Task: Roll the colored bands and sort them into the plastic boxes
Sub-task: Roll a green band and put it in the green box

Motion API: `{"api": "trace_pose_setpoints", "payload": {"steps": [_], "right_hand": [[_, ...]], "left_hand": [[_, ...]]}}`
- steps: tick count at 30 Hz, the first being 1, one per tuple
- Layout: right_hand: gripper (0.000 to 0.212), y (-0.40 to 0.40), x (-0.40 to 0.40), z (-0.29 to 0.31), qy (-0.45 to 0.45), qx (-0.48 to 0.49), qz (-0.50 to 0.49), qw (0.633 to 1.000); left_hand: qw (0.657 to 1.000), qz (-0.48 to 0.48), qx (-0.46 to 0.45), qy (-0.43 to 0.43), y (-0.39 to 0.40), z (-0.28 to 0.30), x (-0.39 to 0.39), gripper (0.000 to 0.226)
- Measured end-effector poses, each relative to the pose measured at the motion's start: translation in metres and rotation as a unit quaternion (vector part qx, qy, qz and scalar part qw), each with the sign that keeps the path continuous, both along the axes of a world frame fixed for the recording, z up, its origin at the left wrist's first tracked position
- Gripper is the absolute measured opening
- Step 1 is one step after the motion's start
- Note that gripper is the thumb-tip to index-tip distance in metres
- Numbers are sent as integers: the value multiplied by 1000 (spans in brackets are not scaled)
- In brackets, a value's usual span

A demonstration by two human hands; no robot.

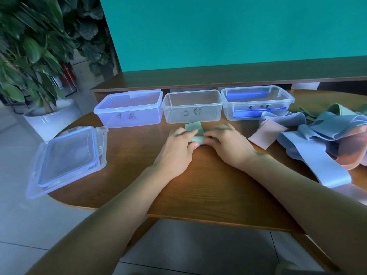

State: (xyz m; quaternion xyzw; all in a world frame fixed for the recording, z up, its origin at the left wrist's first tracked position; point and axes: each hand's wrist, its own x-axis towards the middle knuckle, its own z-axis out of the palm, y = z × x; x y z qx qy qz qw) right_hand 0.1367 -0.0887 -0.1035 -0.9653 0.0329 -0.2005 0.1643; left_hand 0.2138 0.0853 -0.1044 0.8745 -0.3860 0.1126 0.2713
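Note:
A pale green band (195,129) lies on the wooden table (198,195) just in front of the middle box; its near end is rolled up. My left hand (176,149) and my right hand (228,144) both pinch that roll from either side. Three clear plastic boxes stand in a row behind: the left box (129,109) marked B, the middle box (191,106) marked C, and the right box (257,102) marked A. A heap of loose blue, pink and green bands (321,139) lies at the right.
A stack of clear lids (67,157) lies at the table's left edge, partly overhanging. A potted plant (35,62) stands on the floor at the left. A dark wooden shelf (218,76) and a teal wall rise behind the boxes.

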Motion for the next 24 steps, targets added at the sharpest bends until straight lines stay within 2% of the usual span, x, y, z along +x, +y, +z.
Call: {"api": "trace_pose_setpoints", "payload": {"steps": [6, 18, 24], "right_hand": [[35, -2, 4, -1, -5, 1, 10, 1000], [33, 1, -10, 0, -27, 1, 42, 999], [33, 5, -30, -2, -27, -6, 64, 998]], "left_hand": [[999, 19, -26, 27, 0, 2, 5, 30], [998, 14, -33, 46, 3, 7, -4, 30], [1000, -20, -16, 16, 12, 1, -10, 27]]}}
